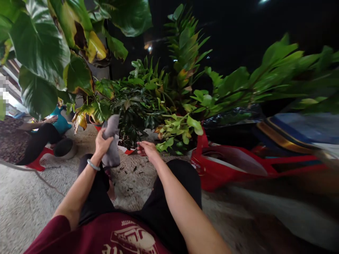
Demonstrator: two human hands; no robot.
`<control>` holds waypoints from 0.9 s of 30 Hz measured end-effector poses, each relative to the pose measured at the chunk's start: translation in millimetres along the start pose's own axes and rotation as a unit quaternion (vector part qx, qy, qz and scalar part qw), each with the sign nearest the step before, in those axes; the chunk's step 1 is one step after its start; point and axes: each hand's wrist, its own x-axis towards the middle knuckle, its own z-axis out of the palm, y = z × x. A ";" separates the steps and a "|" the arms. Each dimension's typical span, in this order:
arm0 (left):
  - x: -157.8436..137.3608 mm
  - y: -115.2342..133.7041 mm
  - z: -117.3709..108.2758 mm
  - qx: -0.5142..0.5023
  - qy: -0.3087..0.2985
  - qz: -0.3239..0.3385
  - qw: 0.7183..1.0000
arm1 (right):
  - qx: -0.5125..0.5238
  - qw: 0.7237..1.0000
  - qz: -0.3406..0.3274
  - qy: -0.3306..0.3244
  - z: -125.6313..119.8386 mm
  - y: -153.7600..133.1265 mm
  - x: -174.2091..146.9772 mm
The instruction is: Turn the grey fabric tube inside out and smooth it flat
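Note:
My left hand (102,144) is wrapped round a bunched grey cloth (111,151), which stands up above the fingers and hangs below them. A pale bangle (93,165) circles that wrist. My right hand (148,150) is closed, its fingers curled together beside a low plant with dark leaves (132,123); whatever they may hold is too small to make out. A red and white pot or box (126,150) shows at the foot of this plant, between my hands. Yellow-green leaves (182,128) spread just above and right of my right hand.
Large-leaved plants (39,46) rise at the left, some leaves yellowed. On the right stands a red bag (212,173) with its top open. Another person (16,137) sits at the left near a dark pot (65,150) and a teal object (60,121). Concrete floor (132,187) lies below.

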 end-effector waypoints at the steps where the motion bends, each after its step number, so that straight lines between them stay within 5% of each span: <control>1: -17.1 -10.9 3.4 -0.005 -0.034 -0.027 0.999 | 0.000 1.000 -0.002 -0.001 -0.8 0.0 -0.5; 3: -44.5 -23.0 3.5 -0.022 -0.067 -0.080 0.994 | -0.001 1.000 -0.004 -0.003 -2.6 -0.1 -1.7; 5: -52.1 -17.9 -4.8 -0.042 -0.038 -0.099 0.993 | 0.001 1.000 -0.003 -0.005 -3.7 -0.4 -2.3; 9: -5.9 29.5 -27.5 -0.061 0.115 0.012 0.991 | 0.004 1.000 0.005 -0.004 -1.6 -1.6 -1.1; 12: 38.1 57.2 -28.3 -0.050 0.156 0.097 0.982 | 0.005 1.000 0.010 0.000 2.4 -2.1 0.6; 15: 43.2 47.5 -10.8 -0.033 0.088 0.088 0.992 | 0.004 1.000 0.011 0.003 4.4 -1.9 1.1; 18: 3.3 9.4 8.3 -0.025 -0.031 0.026 0.999 | 0.004 1.000 0.007 0.003 2.0 -1.4 0.3; 21: -43.1 -19.6 10.7 -0.054 -0.064 0.031 0.996 | 0.005 1.000 0.001 0.002 -3.0 -1.1 -0.6; 24: -49.7 -10.4 -5.2 -0.067 0.000 0.037 0.997 | 0.006 1.000 0.001 -0.001 -6.0 -0.9 0.0; 27: -11.4 26.7 -23.4 -0.048 0.106 0.055 0.992 | 0.005 1.000 0.002 0.000 -4.7 -0.2 1.6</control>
